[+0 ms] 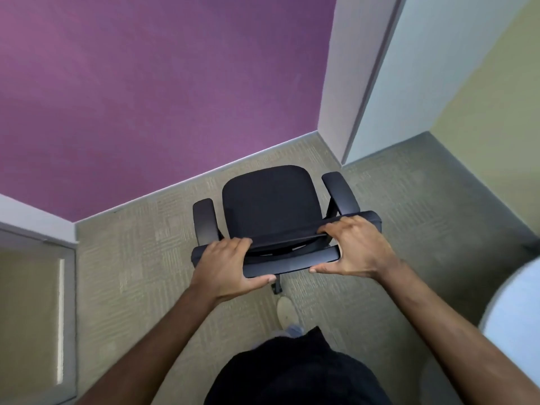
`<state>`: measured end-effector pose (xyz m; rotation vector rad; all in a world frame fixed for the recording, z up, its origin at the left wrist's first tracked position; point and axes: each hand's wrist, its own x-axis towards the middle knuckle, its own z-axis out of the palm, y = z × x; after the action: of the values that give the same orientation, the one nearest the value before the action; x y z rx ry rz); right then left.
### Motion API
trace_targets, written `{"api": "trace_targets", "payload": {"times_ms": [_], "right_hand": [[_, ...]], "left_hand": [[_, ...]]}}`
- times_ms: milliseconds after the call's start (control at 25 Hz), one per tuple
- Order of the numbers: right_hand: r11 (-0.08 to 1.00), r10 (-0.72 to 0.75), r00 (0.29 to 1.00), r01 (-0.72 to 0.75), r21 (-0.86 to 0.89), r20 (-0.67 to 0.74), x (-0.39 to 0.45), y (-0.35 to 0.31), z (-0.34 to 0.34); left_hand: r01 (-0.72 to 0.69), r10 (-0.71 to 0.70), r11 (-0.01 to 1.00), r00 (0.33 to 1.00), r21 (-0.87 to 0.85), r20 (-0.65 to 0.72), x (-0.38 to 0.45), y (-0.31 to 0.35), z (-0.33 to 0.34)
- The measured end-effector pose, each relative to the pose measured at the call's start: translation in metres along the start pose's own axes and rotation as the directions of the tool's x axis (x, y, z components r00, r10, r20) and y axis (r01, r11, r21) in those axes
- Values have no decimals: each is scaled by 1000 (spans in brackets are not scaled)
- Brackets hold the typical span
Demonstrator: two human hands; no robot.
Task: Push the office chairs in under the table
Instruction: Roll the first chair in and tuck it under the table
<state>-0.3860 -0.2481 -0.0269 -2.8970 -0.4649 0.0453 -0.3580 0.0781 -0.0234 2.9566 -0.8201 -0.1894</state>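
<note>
A black fabric office chair with padded armrests [270, 206] is being gripped at the top edge of its backrest by the left hand [230, 264] and the right hand [355, 247], fingers curled over, thumbs pressed beneath. Its seat is lying just beyond both hands, toward the purple wall [152, 92]. Its base is being hidden almost entirely; one caster [277, 287] is showing below the left thumb. A white rounded surface [514, 323], right of the right forearm, is being cut off.
</note>
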Motion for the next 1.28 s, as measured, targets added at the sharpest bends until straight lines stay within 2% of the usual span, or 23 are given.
{"api": "trace_targets", "payload": {"times_ms": [240,400,720,840,1040,1280], "right_hand": [[988,155,985,-155,4,-82,-67,-20,14],[962,271,958,-272,-2,-90,-86,-24,13],[877,478,871,-481,-2,-115,-107,-5,9],[832,548,825,-555,-11,-142,-94,2,6],[733,664,708,-680,24,-241,-59,13,2],[590,786,565,-807,33,-249,-34,47,-7]], "left_hand": [[-104,104,995,994,-2,30,-17,19,5],[-182,180,983,980,27,82,3,24,-3],[-398,393,915,916,64,84,73,44,-6],[-490,483,869,871,71,91,118,41,-9],[-631,622,772,775,73,110,214,37,-20],[-766,754,638,643,85,138,312,70,-31]]}}
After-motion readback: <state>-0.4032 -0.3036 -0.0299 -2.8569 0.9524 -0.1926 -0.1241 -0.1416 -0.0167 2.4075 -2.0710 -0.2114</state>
